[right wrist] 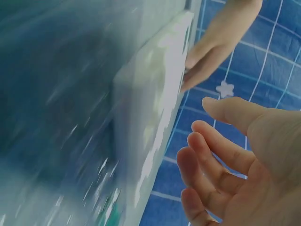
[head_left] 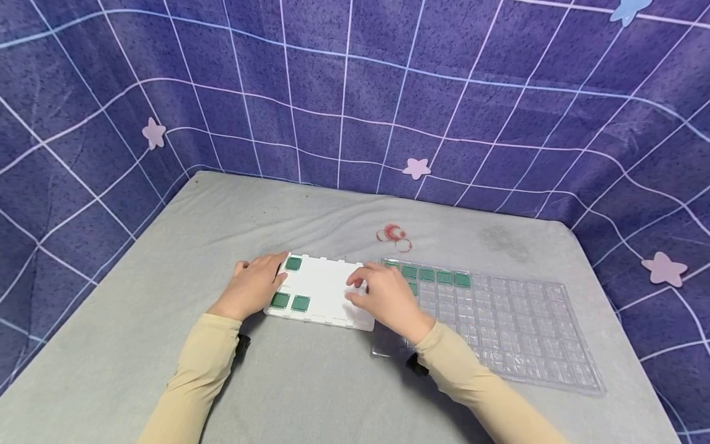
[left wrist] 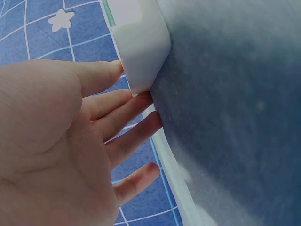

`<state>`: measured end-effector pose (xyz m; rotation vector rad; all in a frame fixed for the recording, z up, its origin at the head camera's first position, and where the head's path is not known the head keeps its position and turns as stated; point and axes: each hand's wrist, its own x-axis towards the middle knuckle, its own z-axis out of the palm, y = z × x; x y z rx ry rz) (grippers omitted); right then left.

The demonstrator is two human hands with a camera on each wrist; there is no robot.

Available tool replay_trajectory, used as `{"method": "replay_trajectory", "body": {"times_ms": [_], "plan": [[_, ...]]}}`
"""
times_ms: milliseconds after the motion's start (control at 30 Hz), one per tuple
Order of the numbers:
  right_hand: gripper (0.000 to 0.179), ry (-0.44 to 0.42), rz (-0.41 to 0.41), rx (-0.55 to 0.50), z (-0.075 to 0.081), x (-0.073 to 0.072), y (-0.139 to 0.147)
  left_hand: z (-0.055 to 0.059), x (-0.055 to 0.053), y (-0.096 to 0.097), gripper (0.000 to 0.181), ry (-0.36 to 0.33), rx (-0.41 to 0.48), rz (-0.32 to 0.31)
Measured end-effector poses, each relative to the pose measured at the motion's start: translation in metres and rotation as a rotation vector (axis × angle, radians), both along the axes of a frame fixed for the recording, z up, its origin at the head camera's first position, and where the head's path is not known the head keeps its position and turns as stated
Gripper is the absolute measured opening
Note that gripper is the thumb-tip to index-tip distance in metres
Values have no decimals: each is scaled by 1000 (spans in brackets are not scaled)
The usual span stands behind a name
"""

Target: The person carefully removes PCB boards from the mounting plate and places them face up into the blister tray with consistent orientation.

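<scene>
A flat white tray (head_left: 333, 287) lies on the grey cloth with three green square circuit boards on its left part: one chip-like square (head_left: 293, 264) at the back, two more (head_left: 301, 303) at the front. My left hand (head_left: 255, 287) holds the tray's left end. In the left wrist view, the thumb is at the edge and the fingertips (left wrist: 145, 98) reach under the white corner (left wrist: 143, 61). Over the tray's right end hovers my right hand (head_left: 391, 299), fingers loosely bent and thumb apart. Nothing shows between those fingers in the right wrist view.
A clear plastic tray (head_left: 527, 333) with many small compartments lies at the right, partly under my right forearm. Several green boards (head_left: 444, 277) sit in its back left compartments. Red marks (head_left: 392, 233) stain the cloth behind. A blue gridded curtain (head_left: 355, 92) surrounds the table.
</scene>
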<state>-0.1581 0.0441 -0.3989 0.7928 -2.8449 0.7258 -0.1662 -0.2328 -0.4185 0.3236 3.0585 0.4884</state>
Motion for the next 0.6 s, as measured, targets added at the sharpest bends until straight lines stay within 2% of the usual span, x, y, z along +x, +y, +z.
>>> {"method": "replay_trajectory", "body": {"times_ms": [100, 333, 600], "plan": [[17, -6, 16, 19, 0, 0, -14, 0, 0, 0, 52, 4, 0, -1], [19, 56, 63, 115, -4, 1, -43, 0, 0, 1, 51, 1, 8, 0], [21, 22, 74, 137, -10, 3, -64, 1, 1, 1, 51, 12, 15, -1]]}}
